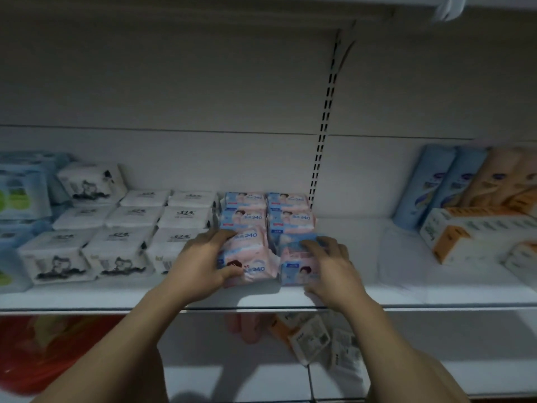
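Reaching over the shelf (87,298) edge, the left hand (203,261) wraps fingers and thumb round the left pack (255,257), while the right hand (331,266) clasps the right pack (293,269) from above, probably to square both at the front. White packs (130,237) sit just beside. Behind, matching packs (267,210) continue both columns, labels facing out.
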### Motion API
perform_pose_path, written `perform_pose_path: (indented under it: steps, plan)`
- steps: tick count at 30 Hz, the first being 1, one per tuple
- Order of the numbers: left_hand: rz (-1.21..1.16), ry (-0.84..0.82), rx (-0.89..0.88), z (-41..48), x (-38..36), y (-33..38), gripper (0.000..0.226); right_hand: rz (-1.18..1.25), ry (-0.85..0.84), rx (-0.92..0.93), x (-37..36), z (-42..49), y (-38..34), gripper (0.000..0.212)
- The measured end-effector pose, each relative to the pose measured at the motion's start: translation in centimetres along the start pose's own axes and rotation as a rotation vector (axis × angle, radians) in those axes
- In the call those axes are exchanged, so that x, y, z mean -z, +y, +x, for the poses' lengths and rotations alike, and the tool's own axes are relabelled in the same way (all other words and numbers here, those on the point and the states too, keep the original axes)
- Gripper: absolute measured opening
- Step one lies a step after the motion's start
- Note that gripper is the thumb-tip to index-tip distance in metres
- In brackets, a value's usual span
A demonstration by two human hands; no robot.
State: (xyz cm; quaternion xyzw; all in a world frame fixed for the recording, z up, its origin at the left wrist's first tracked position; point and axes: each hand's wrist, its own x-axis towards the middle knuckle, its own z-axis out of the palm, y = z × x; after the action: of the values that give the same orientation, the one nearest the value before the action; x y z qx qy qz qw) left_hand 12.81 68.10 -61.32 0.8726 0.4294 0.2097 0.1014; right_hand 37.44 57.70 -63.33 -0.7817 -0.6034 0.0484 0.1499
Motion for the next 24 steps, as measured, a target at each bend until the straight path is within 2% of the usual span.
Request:
perform_pose_path:
  steps: [6, 11, 16, 18, 20, 22, 24]
  plan:
    - [0.199, 0.026, -0.088, 1.0, -0.8, -0.3, 0.072, 0.193, 0.124, -0.031, 0.5, 1.1, 1.6, 0.053]
    - [0.374, 0.036, -0.160, 1.8, -2.2, -0.6, 0.069, 0.381, 0.229, -0.073, 0.9, 1.0, 2.8, 0.036]
    - [0.448, 0.080, -0.114, 2.2, -2.7, 0.2, 0.080, 0.700, 0.276, -0.191, 1.8, 0.9, 3.7, 0.007]
    - [0.402, 0.039, -0.049, 2.2, -2.1, 1.8, 0.101, 0.828, 0.297, -0.253, 2.1, 0.9, 3.7, 0.008]
    - [0.179, -0.058, 0.003, 2.3, -1.2, 3.8, 0.117, 0.896, 0.279, -0.278, 2.4, 1.0, 3.5, 0.009]
    - [0.000, -0.143, -0.061, 2.3, -0.2, 6.4, 0.121, 0.907, 0.232, -0.277, 2.8, 1.0, 3.1, 0.009]
    - [0.004, -0.150, -0.184, 2.2, 0.0, 8.4, 0.117, 0.931, 0.188, -0.271, 3.0, 1.1, 2.7, 0.009]
